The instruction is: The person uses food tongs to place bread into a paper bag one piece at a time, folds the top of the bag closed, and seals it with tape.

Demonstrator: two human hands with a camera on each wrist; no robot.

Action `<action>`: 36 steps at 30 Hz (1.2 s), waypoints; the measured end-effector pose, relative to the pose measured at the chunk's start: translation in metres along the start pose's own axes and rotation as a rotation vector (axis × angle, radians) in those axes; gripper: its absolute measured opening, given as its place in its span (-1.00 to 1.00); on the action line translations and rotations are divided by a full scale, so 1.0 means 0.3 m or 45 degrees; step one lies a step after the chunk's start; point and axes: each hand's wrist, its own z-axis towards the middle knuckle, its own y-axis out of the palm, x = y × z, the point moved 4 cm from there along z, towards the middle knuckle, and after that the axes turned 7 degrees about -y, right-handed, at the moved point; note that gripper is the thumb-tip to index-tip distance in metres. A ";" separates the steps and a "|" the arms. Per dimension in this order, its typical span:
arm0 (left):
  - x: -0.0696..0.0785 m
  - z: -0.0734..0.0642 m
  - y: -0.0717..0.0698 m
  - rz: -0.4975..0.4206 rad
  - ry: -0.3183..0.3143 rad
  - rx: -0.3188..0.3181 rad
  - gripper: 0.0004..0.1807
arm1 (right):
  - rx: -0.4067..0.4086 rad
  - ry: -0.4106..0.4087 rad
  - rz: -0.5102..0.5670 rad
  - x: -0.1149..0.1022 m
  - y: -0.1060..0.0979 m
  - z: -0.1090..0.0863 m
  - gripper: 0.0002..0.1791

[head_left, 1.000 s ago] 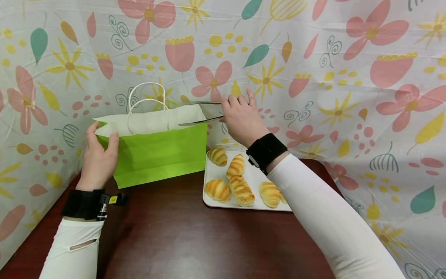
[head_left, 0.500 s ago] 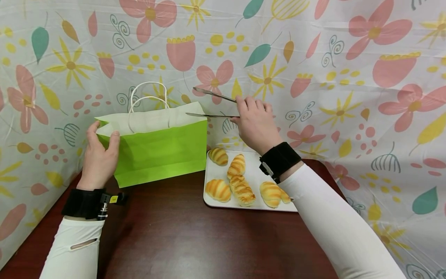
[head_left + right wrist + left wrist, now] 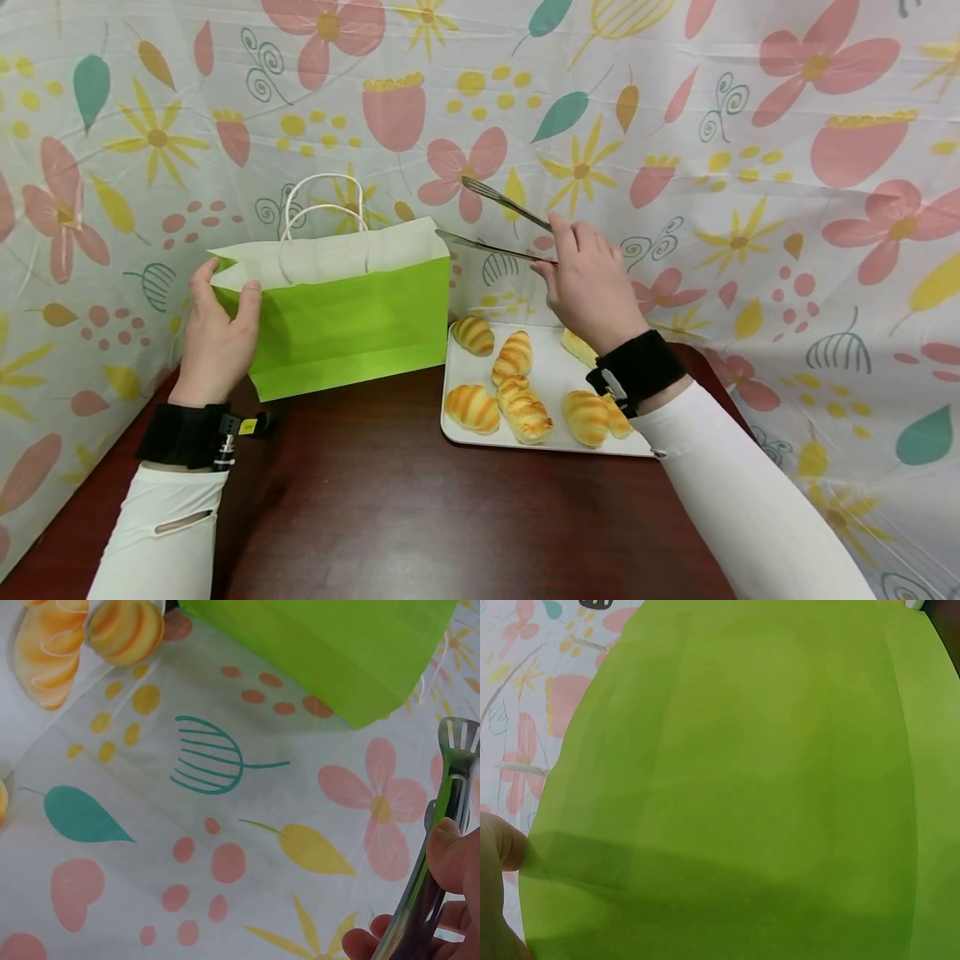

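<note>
"Tongs (image 3: pixel 504 200), metal, in the air to the right of a bag (image 3: pixel 348 329). How are they held?"

"By the right hand (image 3: pixel 592 279), with fingers and thumb closed around the grip end. The two arms of the tongs spread apart, their slotted tips pointing left. In the head view, the lower tip lines up with the bag's upper right corner; I cannot tell whether they touch."

"And the bag?"

"Bright green outside, white inside, with its open mouth upward and two white handles (image 3: pixel 324 176) standing up. It sits at a slant toward the back of the table (image 3: pixel 345 508), on the left."

"Where is the left hand (image 3: pixel 221 342)?"

"At the bag's left end, holding it between thumb and fingers. The thumb lies at the front; the fingers reach around the side edge."

"What is near the right hand?"

"Below it, a white tray (image 3: pixel 470 372), just beside the bag's right end. Seven golden rolls (image 3: pixel 472 408) show on it, one partly hidden by the right wrist."

"Further out?"

"Black bands (image 3: pixel 183 433) on both wrists, white sleeves (image 3: pixel 750 492), a dark reddish-brown tabletop, and behind everything a pale cloth (image 3: pixel 675 50) printed with pink and yellow flowers."
</note>
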 end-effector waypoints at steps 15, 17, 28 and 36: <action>-0.004 0.004 -0.001 -0.007 0.028 0.001 -0.16 | -0.006 0.196 0.159 0.092 0.006 -0.211 -0.28; -0.003 0.005 -0.002 -0.003 0.030 0.008 -0.17 | -0.008 0.232 0.163 0.108 0.005 -0.247 -0.26; 0.003 0.009 -0.004 0.004 0.045 0.016 -0.17 | -0.097 0.449 0.210 0.197 0.017 -0.414 -0.26; -0.003 0.007 -0.005 -0.005 0.057 0.018 -0.17 | -0.178 0.562 0.221 0.294 0.060 -0.524 -0.19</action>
